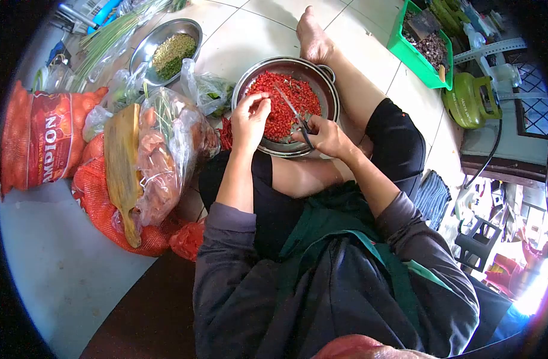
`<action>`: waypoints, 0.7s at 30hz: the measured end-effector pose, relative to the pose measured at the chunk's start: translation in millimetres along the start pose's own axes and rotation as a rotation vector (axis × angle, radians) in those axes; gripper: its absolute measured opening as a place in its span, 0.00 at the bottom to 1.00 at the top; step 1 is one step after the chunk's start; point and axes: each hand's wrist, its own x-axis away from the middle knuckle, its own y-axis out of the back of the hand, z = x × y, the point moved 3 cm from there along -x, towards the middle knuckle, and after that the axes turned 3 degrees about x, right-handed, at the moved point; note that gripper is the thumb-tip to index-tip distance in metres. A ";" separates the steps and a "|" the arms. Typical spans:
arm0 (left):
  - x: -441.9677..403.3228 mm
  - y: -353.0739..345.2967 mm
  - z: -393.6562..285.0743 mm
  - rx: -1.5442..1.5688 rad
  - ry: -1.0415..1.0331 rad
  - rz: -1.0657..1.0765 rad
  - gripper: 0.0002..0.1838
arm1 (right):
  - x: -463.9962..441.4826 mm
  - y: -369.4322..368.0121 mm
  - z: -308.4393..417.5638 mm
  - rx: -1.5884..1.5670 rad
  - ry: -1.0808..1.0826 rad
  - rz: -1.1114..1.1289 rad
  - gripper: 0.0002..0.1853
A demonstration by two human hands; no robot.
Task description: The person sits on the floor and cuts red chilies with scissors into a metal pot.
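Note:
A metal pot (332, 105) with a side handle stands on the floor in front of me, holding many small pieces of chopped red chili (295, 96). My right hand (329, 139) is closed around the dark handles of a pair of scissors (293, 109), whose blades point up and left over the chili. Above the pot's left side is my left hand (251, 118), thumb and fingers pinched together. Whatever lies between those fingertips is too small to make out.
Left of me are a red net sack (49, 134), a wooden cutting board (123, 164) and a filled clear plastic bag (166, 155). A metal bowl (197, 33) of chopped greens sits beyond. At right are a green crate (399, 36) and a green gas cylinder (465, 102).

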 end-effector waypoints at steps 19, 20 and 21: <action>-1.4 1.3 7.8 -0.112 -0.109 0.007 0.09 | -2.8 0.0 1.2 -0.031 0.091 0.020 0.29; -2.0 0.9 11.7 -0.095 -0.121 0.000 0.08 | -3.8 0.3 1.5 -0.043 0.095 0.022 0.30; -1.0 0.5 8.0 -0.077 -0.126 -0.002 0.08 | -3.1 -0.5 0.0 -0.056 0.091 0.026 0.30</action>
